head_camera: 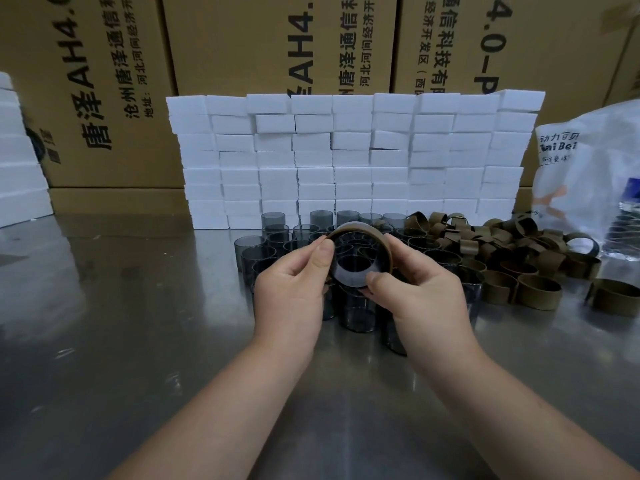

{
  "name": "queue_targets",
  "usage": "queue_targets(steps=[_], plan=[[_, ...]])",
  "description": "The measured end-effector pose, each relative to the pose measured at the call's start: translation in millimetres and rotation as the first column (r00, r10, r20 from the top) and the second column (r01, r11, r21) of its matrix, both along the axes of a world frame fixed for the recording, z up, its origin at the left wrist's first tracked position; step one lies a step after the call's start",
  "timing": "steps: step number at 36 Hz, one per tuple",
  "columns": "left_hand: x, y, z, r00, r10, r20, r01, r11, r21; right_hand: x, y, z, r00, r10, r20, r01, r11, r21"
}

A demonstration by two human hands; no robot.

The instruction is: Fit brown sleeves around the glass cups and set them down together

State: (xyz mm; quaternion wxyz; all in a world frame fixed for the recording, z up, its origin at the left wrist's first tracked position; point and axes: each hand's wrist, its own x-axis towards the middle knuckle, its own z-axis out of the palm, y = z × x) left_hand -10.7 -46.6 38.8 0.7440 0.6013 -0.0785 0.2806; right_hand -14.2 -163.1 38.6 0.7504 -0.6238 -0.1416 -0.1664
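Note:
Both of my hands hold one smoky glass cup (353, 268) tipped with its mouth toward me, above the table. A brown sleeve (360, 228) wraps its far end. My left hand (294, 289) pinches the cup's left rim with thumb and fingers. My right hand (419, 289) grips the right side, thumb on the lower rim. Behind and under my hands stand several bare grey glass cups (256, 254). A loose heap of brown sleeves (502, 251) lies to the right.
A wall of stacked white foam blocks (349, 157) runs behind the cups, with large cardboard boxes (104, 98) behind it. A white plastic bag (588, 174) sits at the far right. The steel tabletop (121, 341) stretches left and toward me.

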Motion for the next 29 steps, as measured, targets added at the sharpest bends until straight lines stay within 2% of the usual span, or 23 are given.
queue_targets(steps=[7,16,21,26,29], plan=[[3.0,3.3,0.0,0.989,-0.132,-0.069,0.127,0.99,-0.065,1.5,-1.9,-2.0,1.0,-0.012,-0.004,0.012,1.0,-0.007],[-1.3,0.1,-0.1,0.928,-0.323,-0.185,0.324,0.946,-0.026,1.2,0.7,-5.5,0.999,0.05,-0.007,-0.05,0.999,0.019],[-4.0,-1.9,-1.0,0.889,-0.436,-0.142,0.423,0.899,-0.111,0.4,2.5,-7.1,0.997,0.076,0.012,-0.076,0.997,0.018],[-4.7,-6.3,-4.5,0.882,-0.451,-0.137,0.419,0.883,-0.214,-2.3,9.0,-5.7,0.979,0.17,-0.114,-0.156,0.98,0.123],[-2.7,-5.9,-4.6,0.875,-0.468,-0.126,0.444,0.878,-0.178,-2.0,8.8,-4.7,0.971,0.198,-0.137,-0.185,0.977,0.106]])
